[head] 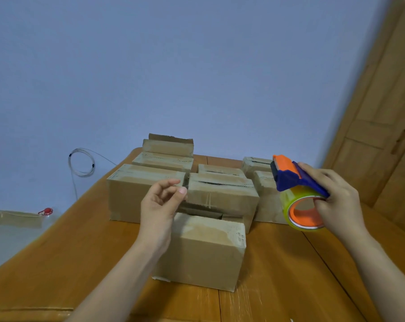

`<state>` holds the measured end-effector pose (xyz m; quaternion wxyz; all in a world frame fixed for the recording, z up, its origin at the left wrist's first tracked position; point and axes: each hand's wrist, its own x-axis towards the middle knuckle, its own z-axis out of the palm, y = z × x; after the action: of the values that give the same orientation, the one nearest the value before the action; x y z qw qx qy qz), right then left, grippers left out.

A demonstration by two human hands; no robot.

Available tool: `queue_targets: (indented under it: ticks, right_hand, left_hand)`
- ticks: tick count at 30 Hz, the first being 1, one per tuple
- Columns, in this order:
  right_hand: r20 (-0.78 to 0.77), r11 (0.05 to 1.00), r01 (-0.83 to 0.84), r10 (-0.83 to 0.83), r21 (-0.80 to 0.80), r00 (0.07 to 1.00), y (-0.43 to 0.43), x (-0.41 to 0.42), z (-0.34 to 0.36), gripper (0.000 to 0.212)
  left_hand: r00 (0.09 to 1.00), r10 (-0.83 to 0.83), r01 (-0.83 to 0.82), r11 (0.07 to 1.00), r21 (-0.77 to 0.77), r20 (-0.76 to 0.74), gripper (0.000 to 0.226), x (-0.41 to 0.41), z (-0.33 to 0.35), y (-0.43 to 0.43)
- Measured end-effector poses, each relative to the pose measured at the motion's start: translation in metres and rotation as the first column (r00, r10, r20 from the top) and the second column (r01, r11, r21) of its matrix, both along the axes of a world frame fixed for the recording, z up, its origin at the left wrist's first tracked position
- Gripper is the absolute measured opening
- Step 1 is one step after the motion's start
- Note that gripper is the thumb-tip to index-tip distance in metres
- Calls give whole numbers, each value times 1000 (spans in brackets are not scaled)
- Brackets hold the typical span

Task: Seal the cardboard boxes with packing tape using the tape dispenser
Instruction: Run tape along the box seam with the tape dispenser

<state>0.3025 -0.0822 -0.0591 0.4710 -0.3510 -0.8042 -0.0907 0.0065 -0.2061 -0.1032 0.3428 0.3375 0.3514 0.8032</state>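
Observation:
Several cardboard boxes stand grouped on a wooden table (pixel 57 263). The nearest box (pixel 208 247) sits in front of me, its top shiny with tape. Behind it lies a box (pixel 222 191) with a dark slit along its top seam. My right hand (pixel 336 201) grips a blue and orange tape dispenser (pixel 294 182) with a clear tape roll on an orange core, raised above the table at the right of the boxes. My left hand (pixel 162 203) hovers over the near box's far left corner, thumb and forefinger close together; whether they pinch anything is unclear.
A blue wall rises behind the table. A coiled white cable (pixel 81 162) hangs on it at the left. A red-capped item (pixel 46 211) sits low at the left beside a cardboard edge. A wooden wardrobe (pixel 383 112) stands at the right.

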Motion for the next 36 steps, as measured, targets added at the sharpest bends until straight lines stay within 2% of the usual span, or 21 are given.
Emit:
queue_targets:
  ticks: [3, 6, 10, 12, 17, 21, 26, 31, 36]
  right_hand:
    - [-6, 1000, -12, 12, 0, 1000, 0, 4, -1, 93]
    - [10, 1000, -4, 4, -1, 1000, 2, 6, -2, 94]
    - [40, 1000, -16, 17, -14, 999, 3, 9, -7, 94]
    - [70, 999, -32, 32, 1, 997, 2, 7, -10, 94]
    - [152, 998, -64, 65, -10, 986, 3, -1, -23, 91]
    - [199, 997, -67, 71, -27, 977, 5, 0, -29, 89]
    - [287, 999, -44, 40, 10, 957, 4, 7, -32, 98]
    - [263, 999, -36, 42, -27, 964, 7, 14, -36, 103]
    - [319, 999, -50, 40, 23, 947, 5, 7, -35, 88]
  left_hand:
    - [997, 57, -60, 996, -70, -51, 19, 7, 2, -2]
    - [997, 73, -70, 984, -162, 9, 16, 3, 6, -3]
    - [997, 51, -39, 979, -202, 56, 20, -7, 10, -4]
    - [996, 45, -27, 977, -213, 80, 27, -9, 11, -4]
    - [970, 21, 30, 978, -206, 243, 58, -18, 8, -5]
    - [983, 56, -15, 974, -227, 175, 64, -22, 7, -9]
    - [993, 59, -32, 970, -241, 105, 68, -16, 7, -12]
    - [995, 71, -52, 969, -241, 73, 67, -7, 8, -12]
    - [997, 60, -45, 969, -244, 54, 65, -9, 6, -10]
